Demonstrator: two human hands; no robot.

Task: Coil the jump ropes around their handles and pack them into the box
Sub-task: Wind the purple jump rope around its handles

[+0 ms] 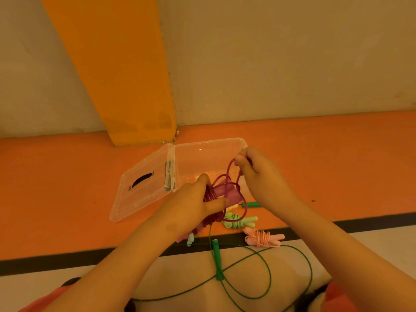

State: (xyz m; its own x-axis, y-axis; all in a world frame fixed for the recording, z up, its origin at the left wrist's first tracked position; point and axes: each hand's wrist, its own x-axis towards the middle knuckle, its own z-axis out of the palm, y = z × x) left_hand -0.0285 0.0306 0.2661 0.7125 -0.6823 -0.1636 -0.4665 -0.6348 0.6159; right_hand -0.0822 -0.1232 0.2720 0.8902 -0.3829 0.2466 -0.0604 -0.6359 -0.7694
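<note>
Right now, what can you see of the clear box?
The box is clear plastic, on the orange floor by the wall. Its hinged lid lies swung open to the left, a dark handle at its middle. The visible inside looks empty; the left hand and right hand, holding a red rope, hide its near side.

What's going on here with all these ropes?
A person holds a magenta rope partly wound around its handles. The left hand grips the handles and coils, while the right hand pinches a loop of the rope above them. A clear box stands open on the floor just behind. A pink bundle and a pale green bundle lie wound up outside the box. A green rope lies loose, not yet coiled.
</note>
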